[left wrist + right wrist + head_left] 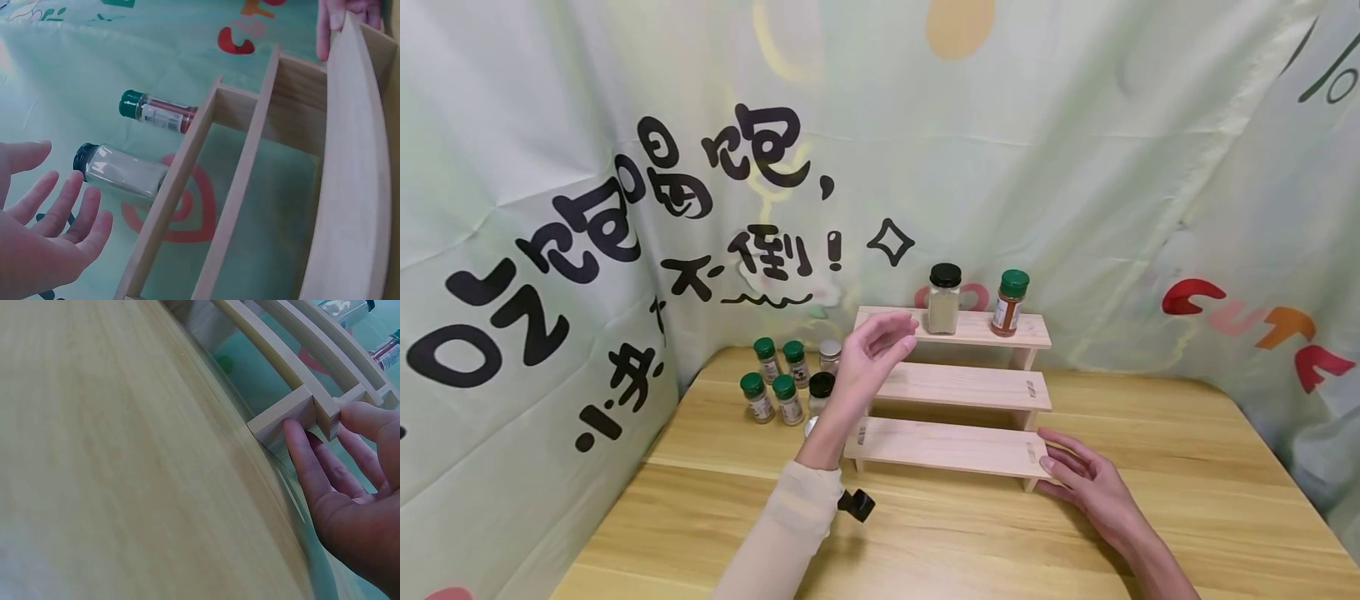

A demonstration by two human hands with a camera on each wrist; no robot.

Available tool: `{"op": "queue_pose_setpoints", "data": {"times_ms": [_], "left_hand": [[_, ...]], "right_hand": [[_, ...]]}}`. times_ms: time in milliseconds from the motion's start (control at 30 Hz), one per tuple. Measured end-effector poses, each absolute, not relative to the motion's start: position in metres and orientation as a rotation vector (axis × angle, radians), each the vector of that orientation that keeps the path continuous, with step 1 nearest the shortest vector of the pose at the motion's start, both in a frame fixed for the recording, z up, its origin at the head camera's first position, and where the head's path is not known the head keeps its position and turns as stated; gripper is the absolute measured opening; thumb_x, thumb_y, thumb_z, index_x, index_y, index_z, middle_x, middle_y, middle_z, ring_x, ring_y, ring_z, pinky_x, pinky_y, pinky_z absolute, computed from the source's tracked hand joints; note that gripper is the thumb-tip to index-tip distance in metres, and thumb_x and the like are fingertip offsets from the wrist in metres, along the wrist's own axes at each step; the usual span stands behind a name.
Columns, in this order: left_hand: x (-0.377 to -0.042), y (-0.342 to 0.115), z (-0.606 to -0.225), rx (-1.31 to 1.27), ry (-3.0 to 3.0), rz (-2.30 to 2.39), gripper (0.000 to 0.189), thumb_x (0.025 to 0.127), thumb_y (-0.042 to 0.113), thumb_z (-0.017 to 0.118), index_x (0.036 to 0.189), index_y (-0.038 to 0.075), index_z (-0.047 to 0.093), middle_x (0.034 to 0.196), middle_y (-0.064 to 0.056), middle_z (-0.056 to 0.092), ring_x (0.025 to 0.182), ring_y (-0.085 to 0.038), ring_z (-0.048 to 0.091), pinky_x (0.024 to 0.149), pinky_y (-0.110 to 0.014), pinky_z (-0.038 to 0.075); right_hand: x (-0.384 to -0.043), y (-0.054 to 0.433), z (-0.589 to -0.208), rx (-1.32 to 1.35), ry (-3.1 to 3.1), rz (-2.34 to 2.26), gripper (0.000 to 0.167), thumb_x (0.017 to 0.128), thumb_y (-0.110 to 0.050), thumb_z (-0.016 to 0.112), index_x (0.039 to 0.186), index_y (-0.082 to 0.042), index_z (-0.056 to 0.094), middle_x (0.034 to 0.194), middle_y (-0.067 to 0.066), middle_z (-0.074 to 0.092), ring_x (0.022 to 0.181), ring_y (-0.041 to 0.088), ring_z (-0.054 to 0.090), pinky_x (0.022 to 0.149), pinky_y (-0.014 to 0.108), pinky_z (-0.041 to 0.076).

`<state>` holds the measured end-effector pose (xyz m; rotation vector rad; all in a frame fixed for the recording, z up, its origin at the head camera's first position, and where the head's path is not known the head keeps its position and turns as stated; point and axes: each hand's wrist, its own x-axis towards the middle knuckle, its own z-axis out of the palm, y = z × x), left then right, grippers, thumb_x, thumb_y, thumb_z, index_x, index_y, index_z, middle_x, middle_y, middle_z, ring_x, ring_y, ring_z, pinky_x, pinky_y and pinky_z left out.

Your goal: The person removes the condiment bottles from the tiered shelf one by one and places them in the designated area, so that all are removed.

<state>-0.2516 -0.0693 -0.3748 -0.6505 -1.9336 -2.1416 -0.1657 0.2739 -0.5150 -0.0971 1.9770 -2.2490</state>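
A three-step wooden rack [955,446] stands on the table. On its top step are a black-lidded glass jar [943,308] of pale powder and a green-capped spice jar [1006,315] with reddish contents. My left hand [868,362] is raised over the rack's left side, fingers loosely bent and holding nothing. In the left wrist view, that hand [59,234] is beside the black-lidded jar, apart from it. At the bottom step's right end, my right hand [1093,487] grips the rack; the right wrist view shows fingertips [297,434] against its end piece.
Left of the rack, several green-capped spice jars [790,402] stand grouped on the wooden table [940,542], with a grey-capped jar [830,354] and another black-lidded jar [820,392] partly behind my left arm. A printed curtain [1112,208] hangs behind and at the sides.
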Motion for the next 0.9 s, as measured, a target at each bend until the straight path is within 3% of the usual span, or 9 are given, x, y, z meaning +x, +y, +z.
{"op": "queue_pose_setpoints", "data": {"times_ms": [567, 900], "left_hand": [[-0.288, -0.048, -0.349, -0.625, -1.913, -2.121, 0.043, 0.095, 0.006, 0.073, 0.135, -0.001, 0.06, 0.134, -0.021, 0.062, 0.125, -0.041, 0.058, 0.105, -0.031, 0.052], [-0.305, -0.034, -0.342, -0.584, -1.974, -2.088, 0.047, 0.093, 0.01, 0.076, 0.138, 0.005, 0.061, 0.133, -0.01, 0.064, 0.124, -0.032, 0.06, 0.105, -0.028, 0.051]], "right_hand": [[-0.166, 0.274, -0.514, -0.073, 2.005, -2.22, 0.054, 0.103, -0.009, 0.064, 0.152, 0.002, 0.043, 0.126, -0.004, 0.065, 0.114, 0.01, 0.065, 0.092, 0.041, 0.06], [-0.166, 0.275, -0.513, -0.082, 1.991, -2.222, 0.054, 0.103, -0.008, 0.063, 0.152, 0.002, 0.043, 0.126, -0.005, 0.066, 0.113, 0.011, 0.066, 0.092, 0.041, 0.06]]}}
